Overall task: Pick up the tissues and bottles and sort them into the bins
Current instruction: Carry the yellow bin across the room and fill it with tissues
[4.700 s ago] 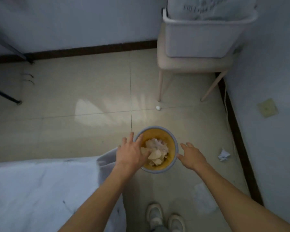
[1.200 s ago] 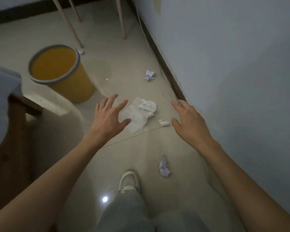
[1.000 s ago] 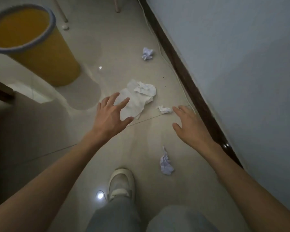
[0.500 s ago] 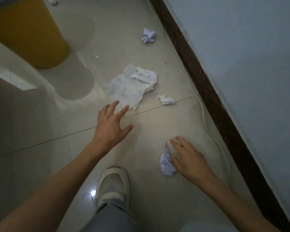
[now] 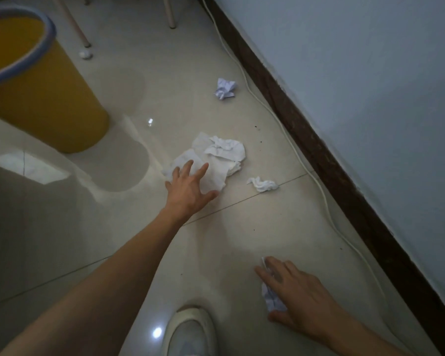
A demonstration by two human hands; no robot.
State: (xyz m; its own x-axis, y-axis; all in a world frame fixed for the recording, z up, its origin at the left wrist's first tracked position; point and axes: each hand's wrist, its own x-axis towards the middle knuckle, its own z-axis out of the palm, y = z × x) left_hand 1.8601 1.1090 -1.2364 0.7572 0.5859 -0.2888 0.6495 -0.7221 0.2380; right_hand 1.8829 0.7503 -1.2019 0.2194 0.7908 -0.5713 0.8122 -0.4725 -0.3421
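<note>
Tissues are found scattered over the tiled floor (image 5: 242, 227). A large flattened tissue (image 5: 216, 160) is noted under and just beyond the left hand (image 5: 189, 192), whose fingers are spread straight over its near edge; whether it is actually touched cannot be told. A crumpled tissue (image 5: 271, 300) is seen at the right hand (image 5: 302, 301), lodged between thumb and forefinger, with the fingers extended and laid over it rather than curled round it. The two hands are held well apart, the left one ahead of the right.

A small twisted tissue (image 5: 262, 185) is recorded just to the right of the left hand and well ahead of the right hand. Another crumpled tissue (image 5: 225, 88) is seen well beyond the left hand, near a white cable (image 5: 306, 165) that is run along the dark skirting board (image 5: 332, 176) to the right of both hands. A yellow bin (image 5: 49, 104) with a blue rim is stood upright well to the left of the left hand. A tiny white ball (image 5: 84, 55) is noted past the bin, beside a chair leg (image 5: 80, 24). A white shoe (image 5: 190, 332) is seen left of the right hand.
</note>
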